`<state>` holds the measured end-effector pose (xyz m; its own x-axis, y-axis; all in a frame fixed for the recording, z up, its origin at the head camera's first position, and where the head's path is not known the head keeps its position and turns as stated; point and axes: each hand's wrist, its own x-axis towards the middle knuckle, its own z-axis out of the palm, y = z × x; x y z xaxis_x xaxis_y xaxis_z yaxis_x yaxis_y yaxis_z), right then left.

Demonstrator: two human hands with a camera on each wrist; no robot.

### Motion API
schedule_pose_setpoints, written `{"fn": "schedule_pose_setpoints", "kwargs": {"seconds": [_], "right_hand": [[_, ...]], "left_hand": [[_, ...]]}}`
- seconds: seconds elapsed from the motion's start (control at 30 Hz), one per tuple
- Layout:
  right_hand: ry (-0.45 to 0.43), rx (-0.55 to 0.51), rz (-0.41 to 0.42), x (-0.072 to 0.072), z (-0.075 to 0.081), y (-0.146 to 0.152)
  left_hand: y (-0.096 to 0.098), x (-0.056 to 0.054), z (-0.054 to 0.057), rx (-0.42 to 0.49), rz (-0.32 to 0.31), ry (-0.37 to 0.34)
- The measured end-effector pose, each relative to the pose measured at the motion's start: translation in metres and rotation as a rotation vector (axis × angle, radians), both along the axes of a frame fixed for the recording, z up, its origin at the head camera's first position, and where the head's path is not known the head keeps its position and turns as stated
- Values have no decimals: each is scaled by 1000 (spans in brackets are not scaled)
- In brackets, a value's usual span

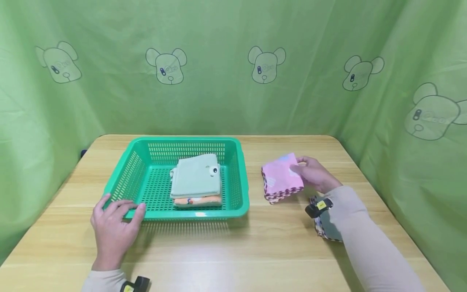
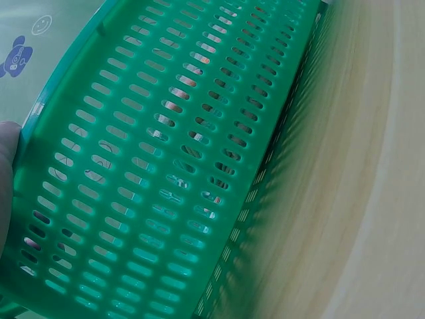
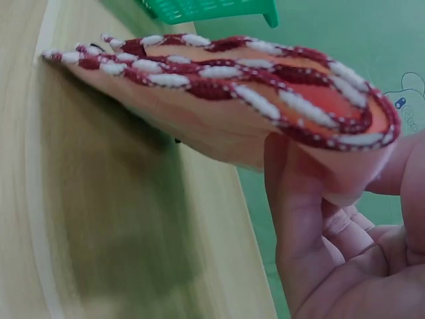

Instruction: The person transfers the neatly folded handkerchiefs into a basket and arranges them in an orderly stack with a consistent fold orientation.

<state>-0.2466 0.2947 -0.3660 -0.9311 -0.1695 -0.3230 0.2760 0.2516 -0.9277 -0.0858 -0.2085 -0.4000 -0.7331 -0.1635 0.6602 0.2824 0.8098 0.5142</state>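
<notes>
My right hand (image 1: 315, 174) pinches a folded pink towel (image 1: 281, 174) by its right side, thumb on top. In the right wrist view, the folded towel (image 3: 219, 126) shows layered edges with maroon-and-white stitching, and its held end is above the tabletop. My left hand (image 1: 114, 229) rests on the front left corner of a green plastic basket (image 1: 242, 194), its fingers loosely bent over the rim. Inside the basket, a folded pale green towel (image 1: 195, 178) with an eye motif lies on a folded orange patterned one (image 1: 198, 200).
Partly under my right forearm lies another folded cloth (image 1: 330, 227), greyish with a checked edge. The wooden table (image 1: 204, 259) carries everything. Green curtains (image 1: 219, 105) with bear-head outlines stand behind and at both sides.
</notes>
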Motion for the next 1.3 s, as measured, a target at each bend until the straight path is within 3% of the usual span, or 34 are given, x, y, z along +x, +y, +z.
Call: {"fn": "schedule_pose_setpoints", "kwargs": {"seconds": [0.57,1.3], "right_hand": [[27,-63,15,0,19,-16],[50,-136,-33,-4,41,-28]], "left_hand": [[0,0,0,-12,1,6],[0,0,-1,1,2,8]]}}
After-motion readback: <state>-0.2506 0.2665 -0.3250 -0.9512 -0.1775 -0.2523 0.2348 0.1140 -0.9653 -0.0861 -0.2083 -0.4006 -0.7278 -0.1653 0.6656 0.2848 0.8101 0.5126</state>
